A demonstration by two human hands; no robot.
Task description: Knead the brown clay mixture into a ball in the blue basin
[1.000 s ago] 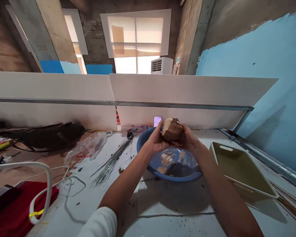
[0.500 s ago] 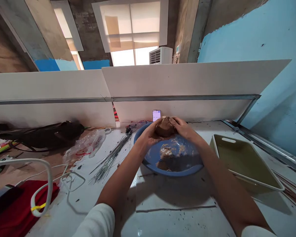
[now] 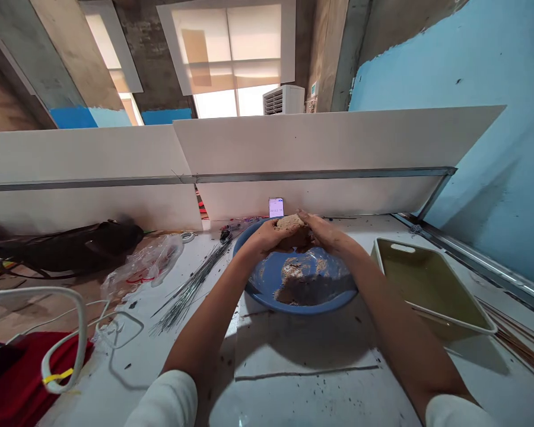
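Over the far side of a blue basin (image 3: 311,308), my left hand (image 3: 265,238) and my right hand (image 3: 324,232) grip a brown clay lump (image 3: 293,232) between them. Its top looks rough and pale. My fingers curl round both sides of it and are partly hidden by the lump and by each other. Beneath, loose pale and brown bits of clay (image 3: 292,270) lie in the bottom of the basin, some of them in shadow.
A phone (image 3: 276,207) leans on the white panel behind the basin. An olive tub (image 3: 431,279) stands at the right. Thin wires (image 3: 196,284), a clear plastic bag (image 3: 153,261), a dark bag (image 3: 80,246), red cloth (image 3: 31,367) and a white bent tube (image 3: 82,332) lie leftward.
The clay lump has been turned in my hands, so its rough pale face now shows on top. The whole view has shifted slightly, with things sitting a little further left.
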